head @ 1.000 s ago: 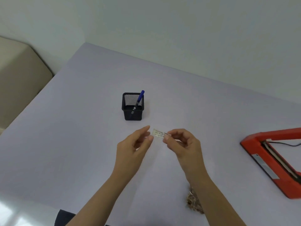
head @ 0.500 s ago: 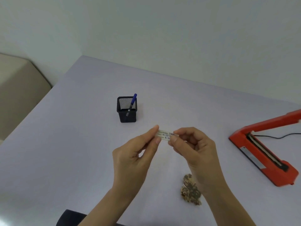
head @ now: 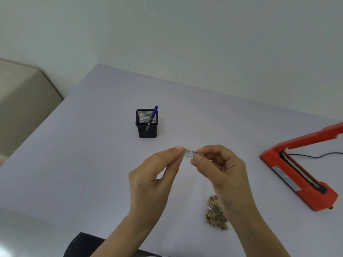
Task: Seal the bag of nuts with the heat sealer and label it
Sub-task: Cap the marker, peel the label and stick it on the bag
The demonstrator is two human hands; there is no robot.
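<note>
A small white label (head: 189, 154) with handwriting is held above the table between both hands. My left hand (head: 156, 175) pinches its left end with thumb and forefinger. My right hand (head: 220, 167) pinches its right end. The bag of nuts (head: 215, 214) lies flat on the table below my right wrist, partly hidden by the forearm. The red heat sealer (head: 300, 171) stands at the right with its arm raised.
A black mesh pen holder (head: 146, 123) with a blue pen (head: 153, 113) stands beyond my hands. A black cord (head: 315, 156) runs from the sealer to the right. A beige seat (head: 24, 101) is beside the table's left edge.
My left fingers have closed onto the label's left end, so both hands now hold it. The view has tilted down, showing more of the nuts bag and sealer.
</note>
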